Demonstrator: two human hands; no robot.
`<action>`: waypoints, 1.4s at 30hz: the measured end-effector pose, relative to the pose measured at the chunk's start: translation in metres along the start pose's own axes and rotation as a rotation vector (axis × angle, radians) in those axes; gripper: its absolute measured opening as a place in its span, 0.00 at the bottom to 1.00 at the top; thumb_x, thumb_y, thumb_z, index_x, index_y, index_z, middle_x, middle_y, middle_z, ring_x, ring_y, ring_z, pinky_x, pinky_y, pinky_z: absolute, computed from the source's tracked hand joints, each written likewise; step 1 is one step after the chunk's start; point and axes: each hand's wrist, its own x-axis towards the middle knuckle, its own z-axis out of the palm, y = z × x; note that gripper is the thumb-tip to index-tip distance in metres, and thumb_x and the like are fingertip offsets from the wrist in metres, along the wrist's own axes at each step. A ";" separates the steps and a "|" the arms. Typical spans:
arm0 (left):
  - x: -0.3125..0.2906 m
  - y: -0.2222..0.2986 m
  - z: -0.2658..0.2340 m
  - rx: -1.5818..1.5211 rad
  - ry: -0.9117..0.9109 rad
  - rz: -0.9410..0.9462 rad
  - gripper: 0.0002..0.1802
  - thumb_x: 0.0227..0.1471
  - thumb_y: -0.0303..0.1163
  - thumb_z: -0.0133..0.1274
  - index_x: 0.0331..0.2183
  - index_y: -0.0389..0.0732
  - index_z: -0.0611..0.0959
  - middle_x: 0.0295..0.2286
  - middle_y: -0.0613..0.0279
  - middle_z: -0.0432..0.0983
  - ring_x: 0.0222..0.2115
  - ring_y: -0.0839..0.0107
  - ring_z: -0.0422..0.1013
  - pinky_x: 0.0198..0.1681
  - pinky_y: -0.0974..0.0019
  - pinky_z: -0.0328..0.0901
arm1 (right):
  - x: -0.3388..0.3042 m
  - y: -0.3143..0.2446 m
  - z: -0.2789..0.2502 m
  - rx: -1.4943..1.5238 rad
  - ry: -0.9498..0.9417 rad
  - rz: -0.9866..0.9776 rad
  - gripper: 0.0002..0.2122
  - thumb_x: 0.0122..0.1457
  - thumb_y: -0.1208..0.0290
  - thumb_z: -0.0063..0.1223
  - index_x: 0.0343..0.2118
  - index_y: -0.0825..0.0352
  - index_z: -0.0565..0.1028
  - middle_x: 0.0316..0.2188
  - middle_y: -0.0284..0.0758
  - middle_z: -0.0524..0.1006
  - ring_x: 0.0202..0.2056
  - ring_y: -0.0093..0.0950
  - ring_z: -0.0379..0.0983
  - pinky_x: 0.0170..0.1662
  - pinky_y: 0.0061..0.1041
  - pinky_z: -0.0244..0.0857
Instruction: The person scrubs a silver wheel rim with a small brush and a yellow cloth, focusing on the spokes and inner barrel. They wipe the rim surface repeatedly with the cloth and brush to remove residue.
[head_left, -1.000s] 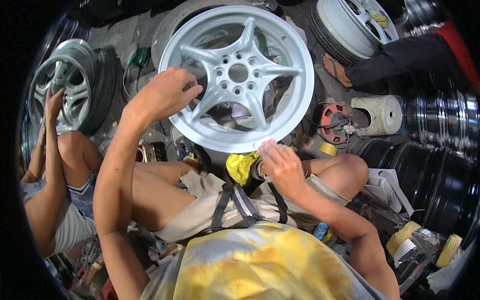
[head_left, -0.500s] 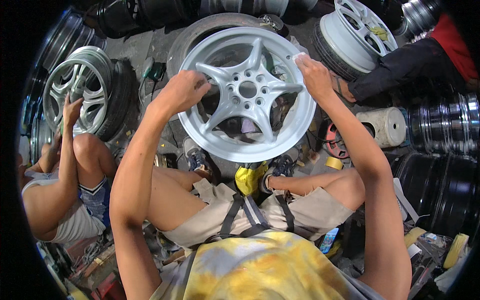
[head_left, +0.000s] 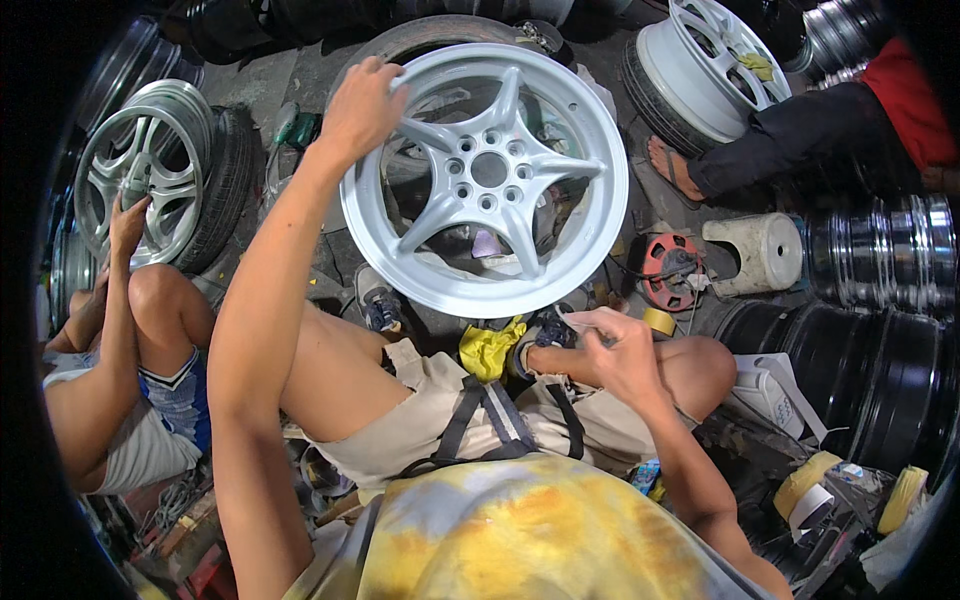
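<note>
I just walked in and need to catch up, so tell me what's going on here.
A seated person has a pale, five-spoked wheel rim in front of them. Their left hand is at its upper-left edge; their right hand is apart from it, near the knee, pinching what looks like a small pale scrap. Crumpled yellow material lies between their legs. To the left, a co-worker's hand is at another silver wheel.

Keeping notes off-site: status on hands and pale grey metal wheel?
Left hand at upper-left edge of pale grey five-spoke wheel. Right hand off it, pinching small whitish scrap. Crumpled yellow sheet by near edge, not covering wheel.
</note>
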 end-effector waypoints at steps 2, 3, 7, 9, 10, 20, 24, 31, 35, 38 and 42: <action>0.009 -0.021 0.004 0.007 -0.061 -0.128 0.22 0.58 0.41 0.54 0.48 0.36 0.82 0.45 0.44 0.75 0.49 0.45 0.71 0.54 0.49 0.66 | -0.003 0.026 -0.009 0.137 0.034 0.100 0.12 0.56 0.80 0.50 0.40 0.71 0.82 0.33 0.42 0.84 0.31 0.27 0.81 0.38 0.25 0.72; 0.013 -0.040 0.010 -0.055 -0.070 -0.219 0.24 0.56 0.45 0.56 0.46 0.37 0.83 0.43 0.43 0.78 0.47 0.45 0.74 0.53 0.49 0.67 | -0.004 0.051 -0.006 0.275 -0.008 0.197 0.11 0.58 0.78 0.51 0.40 0.71 0.82 0.33 0.37 0.84 0.32 0.22 0.78 0.41 0.23 0.72; 0.044 -0.058 0.034 -0.190 -0.217 -0.322 0.22 0.56 0.46 0.56 0.44 0.39 0.86 0.40 0.44 0.82 0.44 0.46 0.77 0.51 0.50 0.69 | 0.006 0.087 0.008 0.562 -0.025 0.313 0.09 0.61 0.76 0.51 0.39 0.72 0.81 0.41 0.34 0.82 0.40 0.22 0.77 0.47 0.21 0.69; 0.061 -0.051 0.048 -0.202 -0.219 -0.279 0.21 0.57 0.45 0.56 0.43 0.40 0.86 0.39 0.45 0.83 0.42 0.47 0.78 0.49 0.52 0.70 | 0.014 0.093 0.023 0.641 0.004 0.366 0.08 0.62 0.74 0.52 0.39 0.71 0.80 0.44 0.33 0.80 0.43 0.22 0.76 0.49 0.21 0.68; 0.068 -0.049 0.060 -0.189 -0.193 -0.287 0.21 0.57 0.46 0.56 0.43 0.40 0.87 0.39 0.45 0.83 0.43 0.47 0.78 0.49 0.52 0.70 | 0.019 0.087 0.027 0.779 0.011 0.397 0.08 0.62 0.74 0.52 0.39 0.71 0.79 0.43 0.33 0.80 0.43 0.22 0.75 0.49 0.22 0.68; 0.083 -0.022 0.043 -0.228 -0.265 -0.478 0.28 0.52 0.58 0.59 0.35 0.39 0.89 0.36 0.40 0.83 0.43 0.47 0.78 0.49 0.50 0.71 | 0.073 0.064 -0.003 0.777 0.149 0.458 0.10 0.66 0.67 0.48 0.35 0.67 0.78 0.34 0.31 0.79 0.39 0.23 0.76 0.42 0.29 0.72; 0.031 -0.055 -0.001 -0.243 -0.288 -0.392 0.34 0.55 0.62 0.55 0.33 0.35 0.87 0.30 0.45 0.83 0.33 0.50 0.81 0.38 0.50 0.73 | 0.139 0.055 -0.056 0.467 0.211 0.233 0.08 0.63 0.68 0.50 0.33 0.66 0.79 0.32 0.30 0.78 0.35 0.20 0.73 0.41 0.21 0.65; -0.048 -0.018 -0.017 -0.752 -0.548 -0.812 0.32 0.67 0.54 0.44 0.45 0.29 0.80 0.24 0.54 0.80 0.17 0.69 0.78 0.18 0.67 0.76 | 0.252 0.060 -0.084 0.243 0.231 0.137 0.12 0.58 0.65 0.52 0.35 0.71 0.79 0.29 0.31 0.76 0.34 0.21 0.70 0.40 0.23 0.62; -0.055 -0.026 -0.017 -0.759 -0.606 -0.701 0.34 0.66 0.54 0.44 0.47 0.26 0.79 0.26 0.50 0.81 0.21 0.66 0.80 0.22 0.65 0.78 | 0.230 0.078 -0.073 -0.347 0.559 -0.235 0.15 0.61 0.65 0.51 0.40 0.74 0.78 0.29 0.45 0.78 0.35 0.40 0.76 0.43 0.36 0.66; -0.063 -0.052 -0.020 -0.732 -0.659 -0.685 0.35 0.65 0.54 0.46 0.46 0.24 0.80 0.27 0.48 0.80 0.21 0.66 0.79 0.23 0.67 0.78 | 0.145 0.007 -0.037 -0.229 0.262 -0.389 0.07 0.62 0.79 0.51 0.41 0.71 0.78 0.32 0.46 0.78 0.33 0.44 0.76 0.42 0.36 0.70; -0.056 -0.053 -0.021 -0.730 -0.668 -0.623 0.33 0.63 0.56 0.50 0.39 0.30 0.83 0.24 0.56 0.79 0.21 0.72 0.77 0.24 0.69 0.76 | 0.056 0.003 0.014 -0.442 -0.242 -0.518 0.15 0.49 0.74 0.63 0.42 0.68 0.79 0.36 0.43 0.80 0.38 0.41 0.80 0.42 0.37 0.74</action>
